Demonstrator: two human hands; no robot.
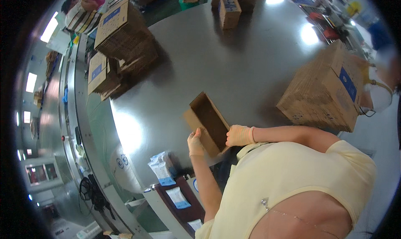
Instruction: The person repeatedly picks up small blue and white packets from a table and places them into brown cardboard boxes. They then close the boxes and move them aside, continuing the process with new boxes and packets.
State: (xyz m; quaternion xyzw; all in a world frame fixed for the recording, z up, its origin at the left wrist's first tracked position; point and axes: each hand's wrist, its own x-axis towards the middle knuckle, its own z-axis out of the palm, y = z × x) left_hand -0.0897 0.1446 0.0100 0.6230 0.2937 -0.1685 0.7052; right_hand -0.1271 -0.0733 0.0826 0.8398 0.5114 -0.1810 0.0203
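An opened brown cardboard box (211,143) stands tilted in view at the near edge of the grey metal table. I see down into it, and no contents show inside. My left hand (195,143) is closed on its left wall, near the outward-folded flap. On the opposite side, my right hand (239,135) grips the near right edge with bent fingers. A pale glove with an orange cuff covers the right hand.
Stacks of flattened cartons (315,88) stand right and far left (121,34) on the metal table (179,71). A filled carton (229,13) sits at the back. Blue-and-white packets (162,168) lie near left by a conveyor (179,212). Other people work at both sides.
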